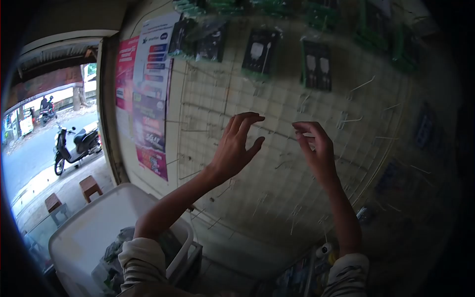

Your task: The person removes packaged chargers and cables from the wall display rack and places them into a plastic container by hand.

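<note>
Both my hands are raised in front of a wire grid panel (247,193) on the wall. My left hand (235,146) is open, its fingers bent toward the right and the thumb held apart; nothing shows in it. Facing it, my right hand (316,146) has curved fingers pointing left with a gap at the thumb, and I see nothing in it. A thin wire rod of the grid runs behind the space between the hands. Above them hang dark packaged accessories, one with a white charger and cable picture (260,52), another with two white shapes (316,64).
Bare metal hooks (363,86) stick out from the grid. Below left stands a white plastic tub (74,237) with plastic-wrapped packs (116,252) inside. Posters (151,94) cover the wall beside the doorway. Outside are a parked scooter (76,146) and brown stools (90,188).
</note>
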Available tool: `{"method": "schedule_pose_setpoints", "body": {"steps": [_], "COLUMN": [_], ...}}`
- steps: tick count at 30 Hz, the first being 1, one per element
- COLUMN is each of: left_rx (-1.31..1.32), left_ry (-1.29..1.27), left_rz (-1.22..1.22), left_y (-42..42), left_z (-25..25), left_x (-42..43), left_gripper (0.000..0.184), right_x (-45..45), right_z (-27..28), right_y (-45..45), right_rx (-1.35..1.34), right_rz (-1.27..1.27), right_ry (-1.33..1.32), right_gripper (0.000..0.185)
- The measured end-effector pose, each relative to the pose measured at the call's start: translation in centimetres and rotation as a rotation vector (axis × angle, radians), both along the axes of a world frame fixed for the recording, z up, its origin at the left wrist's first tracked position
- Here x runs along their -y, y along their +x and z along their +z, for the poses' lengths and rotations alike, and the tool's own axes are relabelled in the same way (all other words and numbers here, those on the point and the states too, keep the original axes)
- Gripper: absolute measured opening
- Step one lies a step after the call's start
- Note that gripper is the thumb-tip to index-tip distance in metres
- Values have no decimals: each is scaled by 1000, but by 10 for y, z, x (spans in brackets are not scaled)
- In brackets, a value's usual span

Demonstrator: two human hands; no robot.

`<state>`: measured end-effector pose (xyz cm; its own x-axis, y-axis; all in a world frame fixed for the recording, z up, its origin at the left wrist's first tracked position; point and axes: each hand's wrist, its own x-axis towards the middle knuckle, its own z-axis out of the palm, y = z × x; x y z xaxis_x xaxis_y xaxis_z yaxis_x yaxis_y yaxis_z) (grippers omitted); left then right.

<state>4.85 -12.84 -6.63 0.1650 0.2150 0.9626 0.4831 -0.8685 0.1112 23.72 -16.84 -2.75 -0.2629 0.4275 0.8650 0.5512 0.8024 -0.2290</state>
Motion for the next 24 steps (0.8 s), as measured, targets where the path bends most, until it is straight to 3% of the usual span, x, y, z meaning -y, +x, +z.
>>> {"method": "schedule_pose_setpoints", "body": {"steps": [4,6,8,10,11,14,16,18,20,24], "left_rx": [120,223,245,261,258,277,297,241,226,267], "left_ry": [6,13,-44,-93,-150,-227,-248,-558,-546,-508], "left_rz": [-211,-314,-323,-323,-271,-213,-208,-562,-628,-776], "left_y": [50,78,103,123,127,130,127,122,119,118], "left_z": [50,78,106,129,132,133,134,137,141,146], "left_x": [-65,-92,-130,-141,-143,-149,-141,-131,-129,-115], "left_gripper": [37,37,39,41,44,49,52,53,53,48], "right_x": [-29,-62,-101,-122,-124,-133,-146,-142,-143,-128], "right_z": [51,73,88,103,106,108,111,115,116,122], "right_y": [51,77,96,96,97,99,103,103,101,92], "right_rx": [-37,-15,-52,-151,-156,-186,-234,-313,-463,-501], "right_rz": [-170,-376,-508,-536,-535,-422,-314,-176,101,272], "right_ry": [261,452,331,-43,-36,-117,-24,-144,-275,-223], "right_gripper": [23,34,48,59,59,64,59,55,46,42]}}
